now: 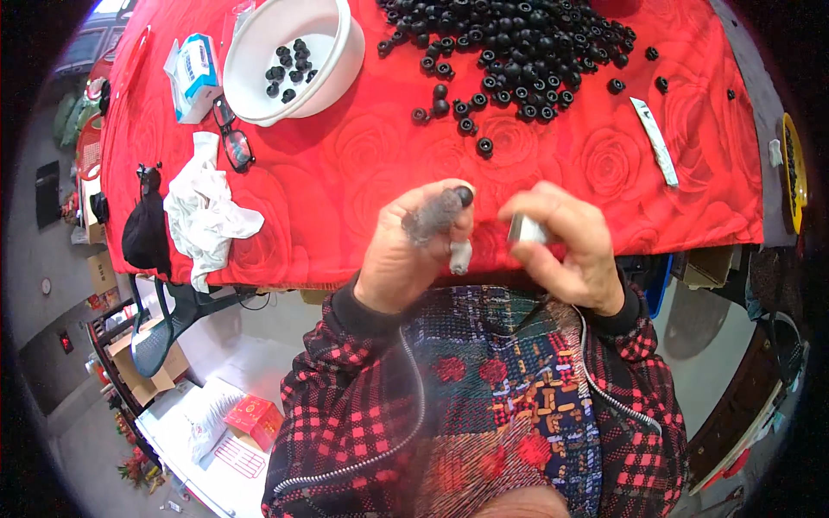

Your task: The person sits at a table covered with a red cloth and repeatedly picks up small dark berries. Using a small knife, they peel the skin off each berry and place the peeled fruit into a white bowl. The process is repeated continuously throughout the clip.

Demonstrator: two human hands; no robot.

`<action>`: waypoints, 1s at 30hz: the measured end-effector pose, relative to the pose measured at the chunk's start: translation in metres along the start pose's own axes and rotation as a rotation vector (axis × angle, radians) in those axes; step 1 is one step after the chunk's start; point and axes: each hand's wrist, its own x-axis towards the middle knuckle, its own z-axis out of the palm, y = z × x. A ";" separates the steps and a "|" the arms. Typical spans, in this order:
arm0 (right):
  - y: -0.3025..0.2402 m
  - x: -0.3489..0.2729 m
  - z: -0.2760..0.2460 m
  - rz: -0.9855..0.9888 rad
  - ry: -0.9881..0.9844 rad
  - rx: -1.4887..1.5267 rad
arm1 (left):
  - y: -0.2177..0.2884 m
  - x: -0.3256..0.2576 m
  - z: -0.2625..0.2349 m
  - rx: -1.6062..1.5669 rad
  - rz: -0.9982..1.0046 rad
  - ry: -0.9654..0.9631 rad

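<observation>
Round, black, plastic-looking part [465, 196], prob. light, stiff & slippery, best held by its sides, is pinched by fingers of left hand [395, 257], while right hand [572, 246] pinches pale, metallic-looking piece [526, 230].

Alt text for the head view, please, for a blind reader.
A person's left hand holds a black round piece and the right hand a small pale object, near the edge of a red rose-patterned tablecloth. Beyond lie a pile of black pieces and a white bowl.
</observation>
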 end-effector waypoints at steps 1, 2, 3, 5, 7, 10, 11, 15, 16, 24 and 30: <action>-0.004 0.001 0.000 0.080 0.046 -0.041 | -0.001 -0.001 0.002 0.077 0.015 0.023; -0.003 0.002 0.004 0.090 0.103 -0.013 | -0.001 -0.002 0.003 0.154 0.032 0.046; -0.001 0.004 0.009 0.098 0.160 0.016 | -0.002 -0.003 0.005 0.230 0.049 0.070; -0.004 0.004 0.018 0.190 0.159 0.083 | 0.000 -0.005 0.012 0.473 0.167 0.108; -0.008 0.005 0.024 0.274 0.157 0.155 | -0.003 -0.009 0.016 0.728 0.314 0.139; -0.013 0.005 0.030 0.299 0.166 0.175 | -0.010 -0.006 0.009 1.079 0.711 0.004; -0.012 0.004 0.031 0.247 0.178 0.121 | -0.009 -0.009 0.009 0.818 0.556 -0.009; -0.005 0.003 0.029 -0.121 0.143 -0.028 | -0.004 -0.020 0.013 0.136 0.108 -0.010; -0.003 0.003 0.027 -0.232 0.116 -0.074 | -0.001 -0.021 0.008 0.191 0.019 -0.034; -0.012 0.001 0.017 -0.361 -0.082 -0.164 | 0.022 -0.026 0.004 0.261 -0.344 -0.215; -0.013 -0.003 0.026 -0.469 0.125 -0.274 | -0.001 -0.026 0.011 0.125 -0.210 -0.185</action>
